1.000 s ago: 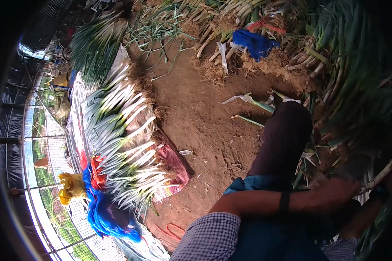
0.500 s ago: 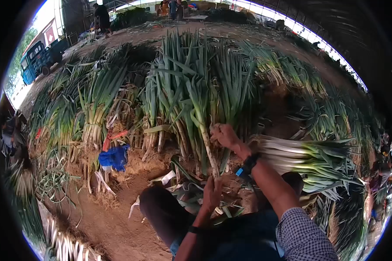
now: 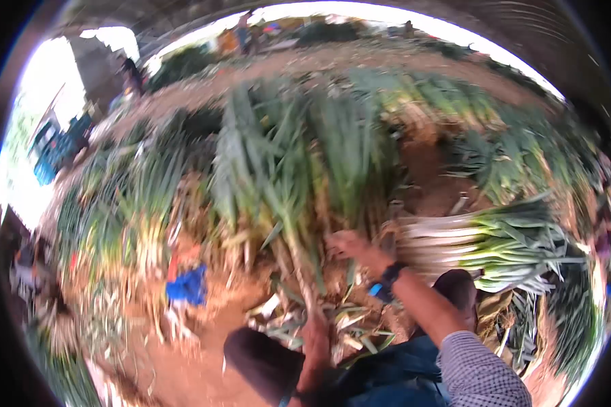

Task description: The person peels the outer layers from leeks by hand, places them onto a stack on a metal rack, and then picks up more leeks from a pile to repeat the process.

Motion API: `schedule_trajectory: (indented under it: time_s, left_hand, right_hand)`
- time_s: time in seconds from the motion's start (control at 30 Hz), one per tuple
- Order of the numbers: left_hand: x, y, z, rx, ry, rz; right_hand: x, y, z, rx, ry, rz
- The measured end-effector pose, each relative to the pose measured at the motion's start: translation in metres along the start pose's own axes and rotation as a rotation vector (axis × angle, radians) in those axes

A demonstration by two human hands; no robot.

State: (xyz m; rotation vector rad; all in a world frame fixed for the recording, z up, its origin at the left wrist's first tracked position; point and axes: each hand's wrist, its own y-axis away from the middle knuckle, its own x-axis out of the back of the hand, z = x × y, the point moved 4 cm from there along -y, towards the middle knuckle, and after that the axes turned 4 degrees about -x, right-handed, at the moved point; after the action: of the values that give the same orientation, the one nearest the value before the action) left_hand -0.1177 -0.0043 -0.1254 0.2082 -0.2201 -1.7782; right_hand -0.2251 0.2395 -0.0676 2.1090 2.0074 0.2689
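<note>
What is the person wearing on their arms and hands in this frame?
Both hands are bare, without gloves. The right hand has a dark watch at the wrist and a small-checked sleeve higher up. The left hand has a dark wristband.

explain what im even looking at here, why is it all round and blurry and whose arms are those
The picture comes from a camera worn on a person's head, looking forward and down. Its very wide lens bends everything into a circle, and the blur comes from the head moving.

The arms are the wearer's own. The right hand, with a dark wristband behind it, grips a long leek stalk higher up. The left hand holds the same stalk near its lower end. Both seem closed around it, though blur hides the fingers.

On the dirt ground stand upright leek bundles, green tops up. To the right lies a pile of cleaned leeks with white stems. Peeled leaf scraps lie by the dark knee, and a blue cloth sits on the left.
</note>
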Motion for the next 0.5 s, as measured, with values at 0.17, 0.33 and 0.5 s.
schedule_trajectory:
  time_s: [0.17, 0.33, 0.5]
  left_hand:
    - [0.026, 0.031, -0.106, 0.125, -0.117, -0.413]
    - [0.024, 0.0, -0.086, 0.145, 0.153, -0.476]
    - [-0.036, -0.065, 0.068, -0.143, 0.147, -0.425]
  right_hand:
    - [-0.022, -0.088, 0.006, 0.02, -0.419, 0.212]
    - [-0.022, -0.08, -0.047, 0.573, -0.355, 0.223]
    - [-0.035, 0.005, -0.119, 0.423, -0.609, 0.185]
